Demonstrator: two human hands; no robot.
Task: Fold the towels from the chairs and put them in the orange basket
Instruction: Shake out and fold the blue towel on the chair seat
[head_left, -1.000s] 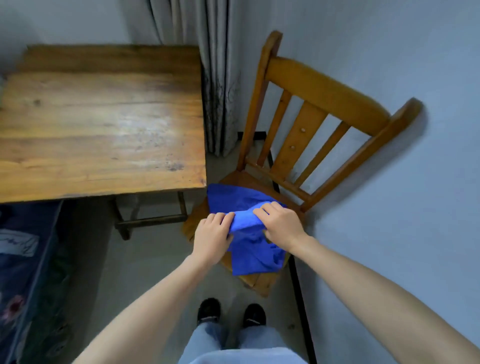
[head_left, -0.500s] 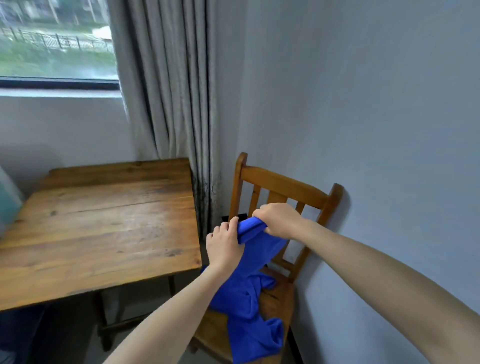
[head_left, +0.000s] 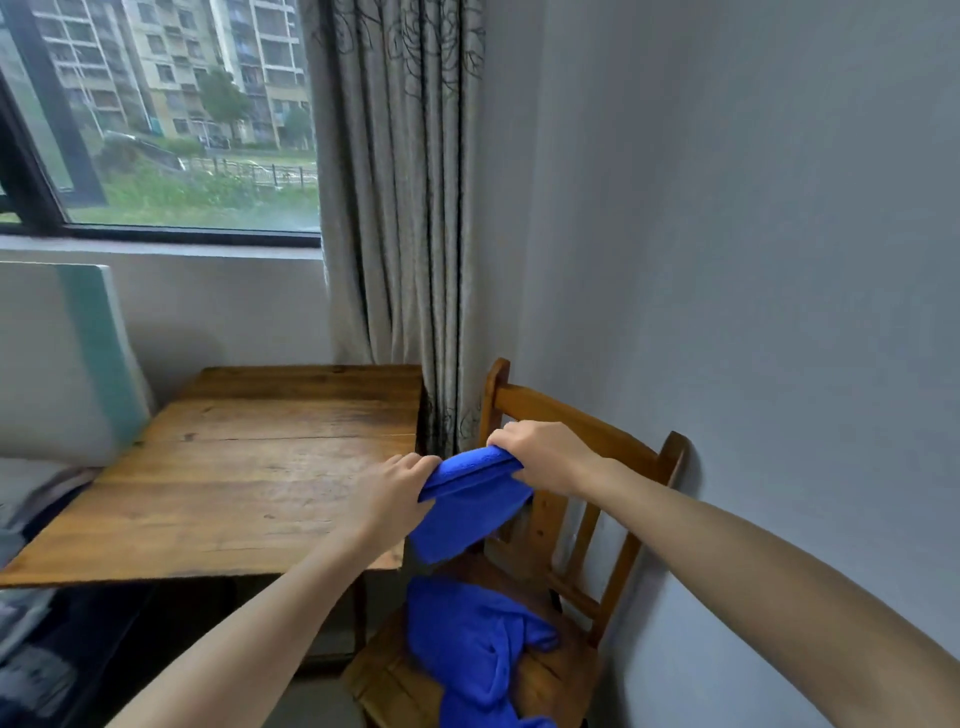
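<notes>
Blue towel is held up in the air by its top edge, pulled into a short taut band between both hands, with the rest hanging down in front of the chair back above the seat. Left hand has its fingers curled over the towel's left end, over the near right corner of the tabletop. Right hand is fisted round the right end, knuckles up, in front of the top rail of the wooden chair. The towel's lower tip hangs just above a second blue towel, which lies crumpled on the chair seat and spills over its front edge. A thin dark gap shows between them, so they look separate. Count: two blue towels, one chair, one table, two hands. The chair is squeezed in tight, with the tabletop's right edge just beside it on the left and the wall close behind its back on the right. Wood planks of the tabletop spread left of the left hand. A patterned grey curtain hangs in the corner behind the table and chair, with the window to its left. A white and teal panel leans at the table's far left.
</notes>
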